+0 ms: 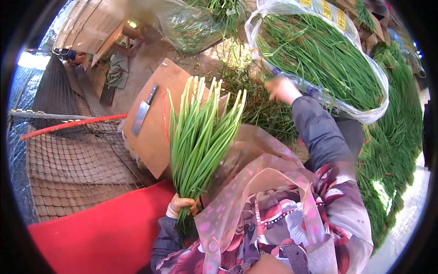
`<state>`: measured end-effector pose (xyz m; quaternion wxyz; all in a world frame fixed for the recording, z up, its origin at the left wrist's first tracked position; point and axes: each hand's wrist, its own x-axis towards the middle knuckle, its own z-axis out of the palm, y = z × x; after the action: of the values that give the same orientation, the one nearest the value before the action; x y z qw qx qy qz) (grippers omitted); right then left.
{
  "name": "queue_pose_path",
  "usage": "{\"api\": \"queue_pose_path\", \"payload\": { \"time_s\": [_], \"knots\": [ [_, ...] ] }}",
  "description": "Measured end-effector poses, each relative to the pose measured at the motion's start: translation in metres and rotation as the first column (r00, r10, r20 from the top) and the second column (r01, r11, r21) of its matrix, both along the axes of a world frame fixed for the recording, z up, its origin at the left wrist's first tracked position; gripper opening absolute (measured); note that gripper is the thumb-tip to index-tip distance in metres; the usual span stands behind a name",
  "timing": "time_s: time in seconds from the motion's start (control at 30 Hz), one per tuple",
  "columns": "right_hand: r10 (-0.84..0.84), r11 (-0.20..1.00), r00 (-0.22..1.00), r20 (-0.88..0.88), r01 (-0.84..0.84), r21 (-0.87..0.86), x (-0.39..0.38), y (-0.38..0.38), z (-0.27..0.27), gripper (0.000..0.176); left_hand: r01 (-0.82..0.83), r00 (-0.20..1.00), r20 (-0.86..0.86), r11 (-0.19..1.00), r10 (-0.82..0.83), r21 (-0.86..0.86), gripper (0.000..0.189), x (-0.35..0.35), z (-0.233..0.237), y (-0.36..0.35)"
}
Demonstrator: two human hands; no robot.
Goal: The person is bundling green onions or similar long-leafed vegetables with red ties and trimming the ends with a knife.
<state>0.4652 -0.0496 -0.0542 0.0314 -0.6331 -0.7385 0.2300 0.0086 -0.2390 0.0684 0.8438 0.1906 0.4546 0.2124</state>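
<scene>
Head view: cleaver (143, 112) on board (153, 144) beside chive bunch (200, 134)

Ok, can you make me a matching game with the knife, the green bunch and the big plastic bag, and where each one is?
Things:
1. cleaver
2. green bunch
3. plastic bag

Places:
A. gripped in the left hand
B. full of loose greens
C. lying on the wooden board

Pairs: 1-C, 2-A, 3-B.
</scene>
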Motion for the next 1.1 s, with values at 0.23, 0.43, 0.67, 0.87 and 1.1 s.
{"api": "queue_pose_path", "payload": {
  "time_s": [0.23,0.43,0.67,0.87,1.1],
  "knots": [
    [0.364,0.914,0.919,0.154,-0.384,0.133,-0.105,0.034,0.039,0.063,0.124,0.980,-0.155,0.992,-0.124,-0.010,0.050,0.012,0.016,0.021],
    [0.133,0.991,0.991,-0.016,-0.132,0.035,-0.099,0.026,0.012,0.024,0.202,0.949,-0.249,0.979,-0.193,0.011,0.052,0.002,0.016,0.028],
    [-0.130,0.934,0.796,-0.591,-0.102,-0.343,-0.031,-0.024,0.002,0.074,0.241,0.950,-0.218,0.969,-0.224,0.059,0.049,0.014,0.017,0.036],
    [-0.630,0.770,-0.054,-0.775,0.086,-0.632,-0.042,-0.037,0.015,0.029,0.276,0.941,-0.234,0.953,-0.243,0.122,0.053,0.041,0.030,0.042],
    [-0.664,0.694,0.085,-0.743,0.440,-0.570,0.026,-0.036,0.013,0.036,0.229,0.958,-0.201,0.966,-0.203,0.121,0.054,0.037,0.030,0.039]
  ]
}}
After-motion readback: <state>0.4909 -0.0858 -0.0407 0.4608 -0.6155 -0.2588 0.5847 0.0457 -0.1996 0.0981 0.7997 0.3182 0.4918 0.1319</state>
